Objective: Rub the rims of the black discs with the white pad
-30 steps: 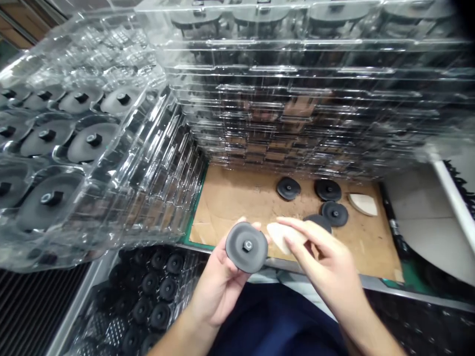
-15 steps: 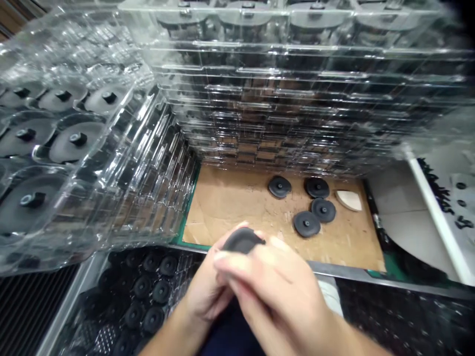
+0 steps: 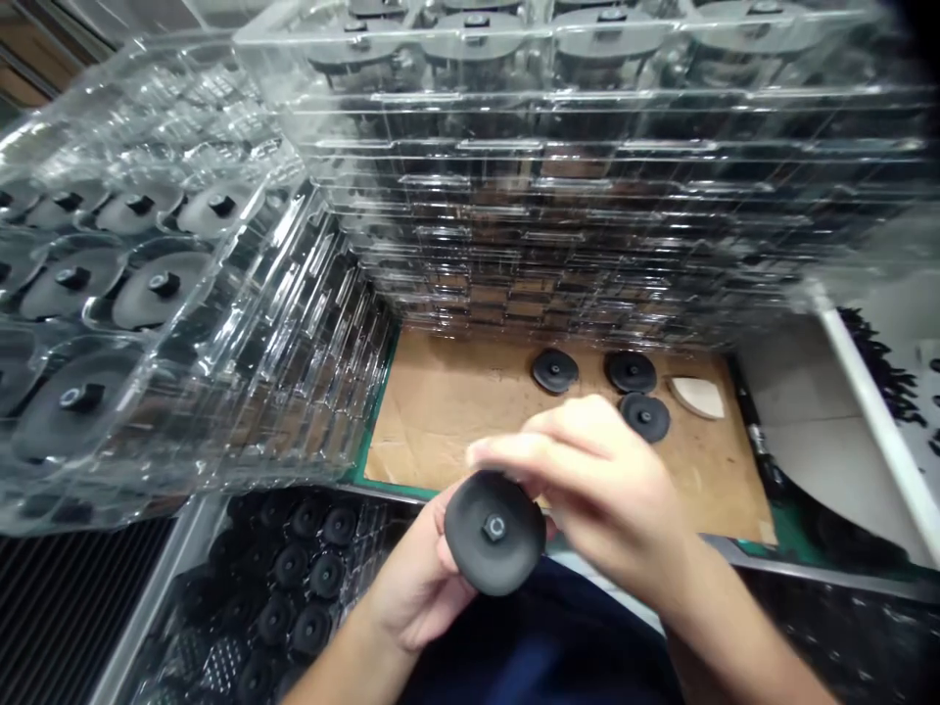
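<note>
A round black disc-shaped part [image 3: 481,558] with a short stub and a pale ring at its centre faces up toward me. My left hand [image 3: 426,583] grips it from the left and beneath, fingers wrapped round its rim. Over the disc's upper right edge, my right hand [image 3: 609,490] is curled and slightly blurred, its fingertips close together at the rim. Whether a small thing sits between those fingertips is hidden. Similar black discs lie on the cardboard beyond: one disc [image 3: 555,370] alone, another disc [image 3: 632,372] and a third disc [image 3: 644,418] close together.
Tall stacks of clear plastic trays [image 3: 514,186] holding black discs rise at the back, with another stack [image 3: 183,392] at left. A cream wedge-shaped piece [image 3: 697,397] lies on the cardboard sheet [image 3: 433,401]. Lower left, a tray of black parts [image 3: 290,568]; right, a white box edge [image 3: 873,421].
The disc in my left hand has turned from edge-on to face-up. My right hand has moved up and right, uncovering the disc and covering one disc on the cardboard.
</note>
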A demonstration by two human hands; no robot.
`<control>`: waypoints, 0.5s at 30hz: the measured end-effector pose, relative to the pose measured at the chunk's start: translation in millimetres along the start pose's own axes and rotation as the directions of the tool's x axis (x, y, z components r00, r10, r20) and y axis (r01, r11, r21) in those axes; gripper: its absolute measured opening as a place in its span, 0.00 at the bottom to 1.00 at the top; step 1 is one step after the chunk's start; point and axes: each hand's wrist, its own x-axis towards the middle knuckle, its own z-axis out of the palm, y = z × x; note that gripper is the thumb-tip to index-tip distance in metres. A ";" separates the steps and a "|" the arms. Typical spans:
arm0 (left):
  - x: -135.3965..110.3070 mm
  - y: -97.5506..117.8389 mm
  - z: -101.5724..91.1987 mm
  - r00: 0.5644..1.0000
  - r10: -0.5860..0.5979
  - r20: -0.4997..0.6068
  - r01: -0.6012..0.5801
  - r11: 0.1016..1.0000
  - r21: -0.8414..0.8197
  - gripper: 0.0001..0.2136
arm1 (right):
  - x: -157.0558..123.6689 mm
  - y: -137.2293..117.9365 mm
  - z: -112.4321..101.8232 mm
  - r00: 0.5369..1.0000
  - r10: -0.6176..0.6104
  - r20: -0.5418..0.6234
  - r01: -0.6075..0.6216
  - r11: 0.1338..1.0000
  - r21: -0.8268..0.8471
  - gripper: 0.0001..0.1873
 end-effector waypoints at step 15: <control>0.6 -1.9 -7.0 0.988 -0.067 0.141 0.094 0.976 -0.198 0.28 | -99.4 34.3 30.4 0.686 0.719 0.117 -0.723 0.653 0.224 0.16</control>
